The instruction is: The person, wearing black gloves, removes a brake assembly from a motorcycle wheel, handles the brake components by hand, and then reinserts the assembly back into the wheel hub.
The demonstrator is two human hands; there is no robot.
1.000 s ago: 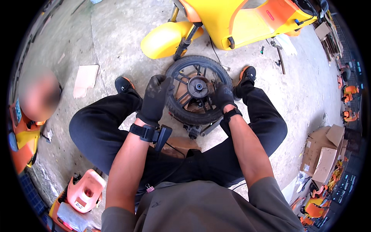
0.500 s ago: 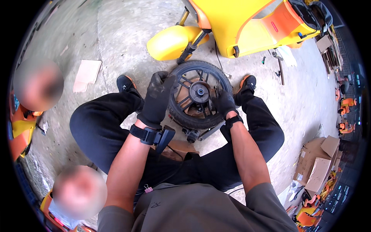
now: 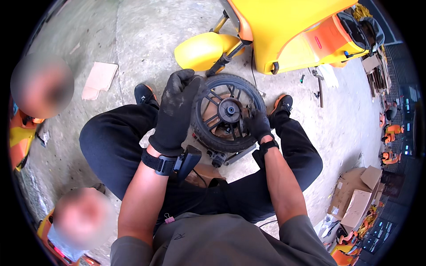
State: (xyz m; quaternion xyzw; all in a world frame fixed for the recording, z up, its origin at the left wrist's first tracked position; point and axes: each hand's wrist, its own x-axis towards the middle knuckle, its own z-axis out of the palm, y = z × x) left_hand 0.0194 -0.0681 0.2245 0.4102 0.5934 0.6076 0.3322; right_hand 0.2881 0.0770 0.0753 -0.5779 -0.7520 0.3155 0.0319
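A black scooter wheel with a tyre (image 3: 212,141), spokes and a round hub (image 3: 230,110) lies flat between my feet. My left hand (image 3: 176,106), in a dark glove, is raised beside the wheel's left rim. Its fingers are curled together, and whatever they may hold is hidden. My right hand (image 3: 258,125), gloved too, is over the right side of the wheel, close to the hub. Its fingers are bent around something dark that I cannot make out against the spokes. Each wrist wears a black strap, and the left strap (image 3: 166,164) carries a black box.
Beyond the wheel stands a yellow and orange scooter (image 3: 284,40) with its front fork bare. Flat cardboard (image 3: 100,80) lies on the floor at left, a hammer-like tool (image 3: 319,86) at right. An open cardboard box (image 3: 350,195) is at lower right. Two people are at the left.
My left hand has lifted and drawn slightly left, away from the tyre. The right hand stays at the hub's right side. The whole view has shifted a little.
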